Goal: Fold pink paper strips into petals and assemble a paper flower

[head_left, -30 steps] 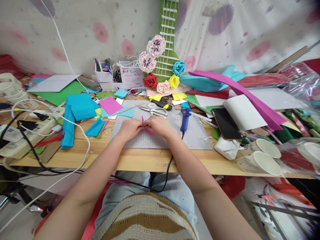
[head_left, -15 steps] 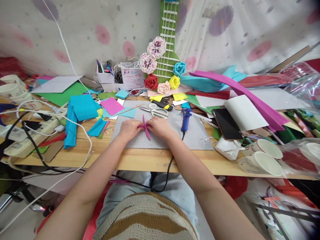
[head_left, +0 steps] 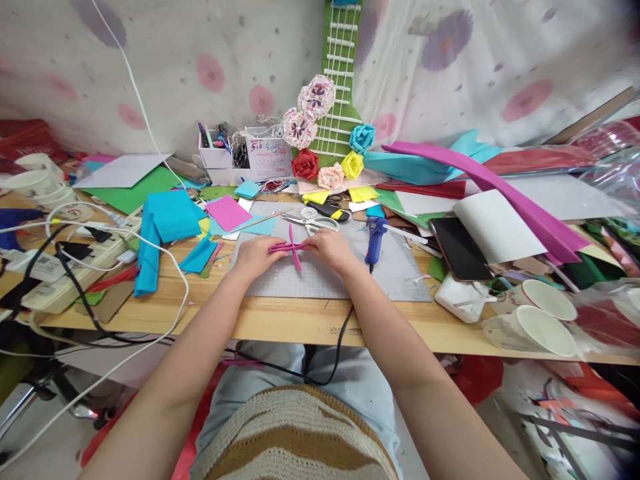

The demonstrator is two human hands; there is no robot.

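Observation:
Between my hands is a magenta folded paper piece shaped like a cross, with two points standing up and down and two reaching sideways. My left hand pinches its left arm, and my right hand pinches the right arm. Both hands are over the grey cutting mat. Just beyond my right hand lie white-handled scissors. A blue glue gun rests on the mat to the right, its black cord running toward me.
Blue paper and a power strip with tangled cables lie at left. At right are a phone, a white tray and paper cups. A green panel with paper flowers stands at the back.
My fingers have slid outward along the side arms, so more of the magenta paper shows between my hands. The whole view has shifted slightly.

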